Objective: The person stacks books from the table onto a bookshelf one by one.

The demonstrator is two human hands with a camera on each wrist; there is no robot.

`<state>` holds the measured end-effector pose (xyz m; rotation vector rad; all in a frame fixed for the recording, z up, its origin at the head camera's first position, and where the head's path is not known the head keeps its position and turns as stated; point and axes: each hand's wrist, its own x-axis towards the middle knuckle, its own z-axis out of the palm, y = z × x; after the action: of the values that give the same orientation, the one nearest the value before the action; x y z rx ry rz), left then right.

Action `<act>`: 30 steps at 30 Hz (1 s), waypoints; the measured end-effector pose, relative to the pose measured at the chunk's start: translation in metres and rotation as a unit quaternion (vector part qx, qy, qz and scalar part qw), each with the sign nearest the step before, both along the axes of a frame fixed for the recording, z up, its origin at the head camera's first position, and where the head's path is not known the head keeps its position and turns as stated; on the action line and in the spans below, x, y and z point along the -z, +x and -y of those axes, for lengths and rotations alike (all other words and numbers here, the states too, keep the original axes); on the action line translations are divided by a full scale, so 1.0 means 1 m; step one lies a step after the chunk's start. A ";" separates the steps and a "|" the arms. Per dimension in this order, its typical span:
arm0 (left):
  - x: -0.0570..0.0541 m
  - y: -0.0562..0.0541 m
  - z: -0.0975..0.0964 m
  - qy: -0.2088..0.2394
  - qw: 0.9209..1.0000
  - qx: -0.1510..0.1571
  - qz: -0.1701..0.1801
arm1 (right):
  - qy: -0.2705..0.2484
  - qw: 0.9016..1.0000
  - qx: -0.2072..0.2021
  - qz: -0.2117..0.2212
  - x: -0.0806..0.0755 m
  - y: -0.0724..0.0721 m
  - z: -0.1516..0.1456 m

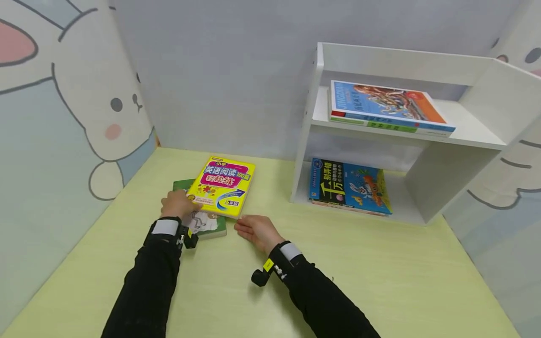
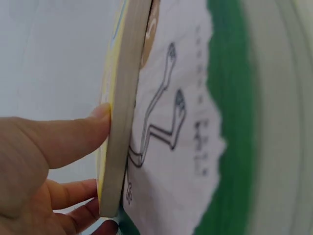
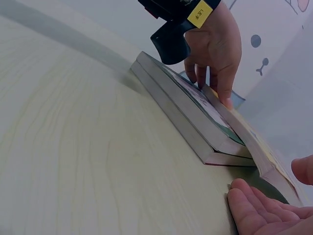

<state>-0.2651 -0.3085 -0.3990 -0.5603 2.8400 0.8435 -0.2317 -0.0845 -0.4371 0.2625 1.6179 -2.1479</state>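
A yellow workbook (image 1: 226, 183) with a pink title patch lies tilted across a green book (image 1: 219, 227) on the table. My left hand (image 1: 177, 204) pinches its lower left corner; in the left wrist view the thumb (image 2: 80, 137) presses the cover edge and the other fingers go behind. In the right wrist view, the workbook's page edge (image 3: 244, 134) rises off the green book and its right end overhangs. My right hand (image 1: 259, 231) is at that end, fingers stretched below the overhanging corner and thumb apart above it.
Right of the hands stands a white two-tier shelf (image 1: 458, 136). Its upper tier bears a stack of books with a blue-and-orange cover (image 1: 389, 101); a blue book (image 1: 351, 185) tops another stack below. Walls with rabbit drawings (image 1: 114, 117) border the pale yellow table (image 1: 220, 291).
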 end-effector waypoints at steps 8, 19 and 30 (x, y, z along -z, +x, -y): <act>0.002 0.018 -0.016 0.003 0.999 0.027 -0.018 | 0.002 1.000 0.007 0.011 0.001 -0.001 -0.002; 0.007 0.047 -0.030 -0.013 0.994 0.074 -0.075 | 0.028 1.000 -0.002 -0.003 0.000 0.007 -0.024; 0.014 0.077 -0.048 -0.023 0.995 0.064 -0.071 | 0.082 0.995 -0.050 0.001 0.003 0.023 -0.047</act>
<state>-0.1884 -0.2606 -0.4130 -0.3317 2.9909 0.8286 -0.2086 -0.0373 -0.4399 0.2291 1.7699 -1.9435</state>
